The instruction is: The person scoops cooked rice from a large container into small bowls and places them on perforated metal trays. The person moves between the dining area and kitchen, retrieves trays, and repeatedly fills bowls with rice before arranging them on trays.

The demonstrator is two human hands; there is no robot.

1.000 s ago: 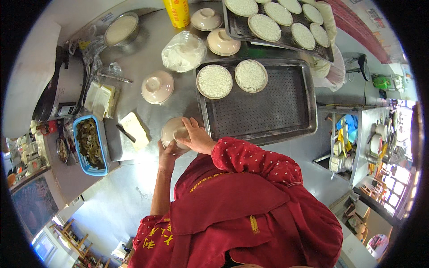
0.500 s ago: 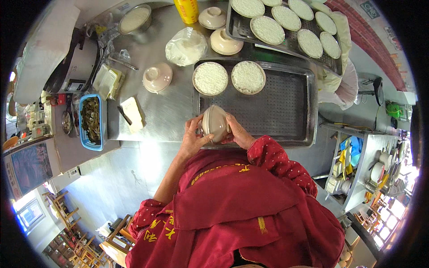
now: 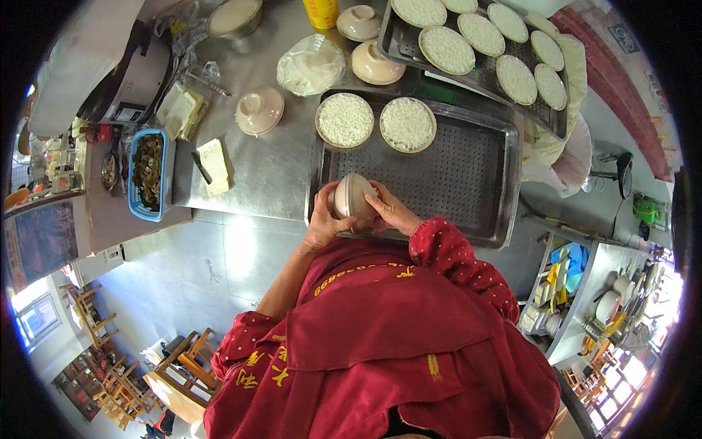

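Note:
Between my two hands, over the near edge of a dark metal tray [image 3: 453, 183], is a glossy beige bowl [image 3: 354, 192], tilted on its side. My left hand [image 3: 326, 219] is wrapped round its left side, thumb across the front. Fingers of my right hand [image 3: 392, 211] press on the bowl's right side. I cannot see its contents, nor tell whether a second bowl is pressed against it. At the tray's far left stand two bowls full of white grainy food, a left one [image 3: 345, 120] and a right one [image 3: 407, 125].
A second perforated tray [image 3: 475, 72] with several white-filled bowls rests across the far right corner. Upturned bowls [image 3: 259, 111] and a clear plastic bag [image 3: 311, 66] lie on the steel counter [image 3: 256, 164]. A knife [image 3: 201, 167] lies on a pale block; a blue basket [image 3: 168, 179] stands left.
The held bowl has turned slightly in my hands, its side now facing more upward. My right fingers have shifted onto its side. The whole view has tilted a little.

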